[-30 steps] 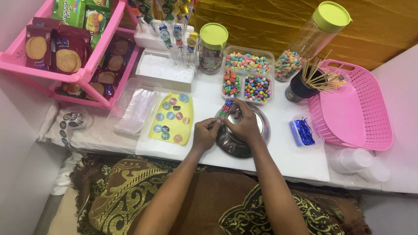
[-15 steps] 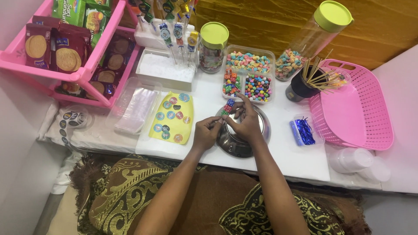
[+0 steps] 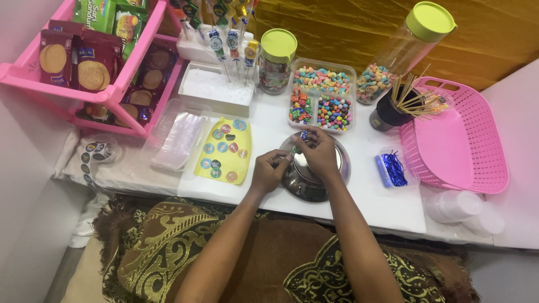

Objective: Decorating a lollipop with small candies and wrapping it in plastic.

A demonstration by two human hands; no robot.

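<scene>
- Left hand (image 3: 268,171) over the near-left rim of the steel plate (image 3: 331,185); fingers curled together, pinching something small at the tips. The item itself is too small to identify.
- Right hand (image 3: 320,152) above the plate's centre, fingers bent and pressed together on a small candy piece (image 3: 304,135) with a blue wrapper. Fingertips of the two hands nearly meet.
- Steel plate lies flat on the white tabletop (image 3: 393,210), near the front edge, directly under both hands.
- Divided clear candy tray (image 3: 323,95) just behind the plate: pastel pieces in the back section, red and mixed-colour pieces in the two front sections.
- Yellow sticker sheet (image 3: 224,150) with round stickers, just left of the plate, flat on the tabletop.
- Stack of clear bags (image 3: 181,140) to the left of the sticker sheet.
- Short jar with lime lid (image 3: 277,60) behind the tray; tall tilted jar with lime lid (image 3: 404,50) to its right, holding candy.
- Black cup of wooden skewers (image 3: 393,109) between the tall jar and the pink basket (image 3: 457,140).
- Small clear box of blue twist ties (image 3: 392,168) to the right of the plate, well apart from the hands.
- Pink rack with biscuit packs (image 3: 84,62) at far left.
</scene>
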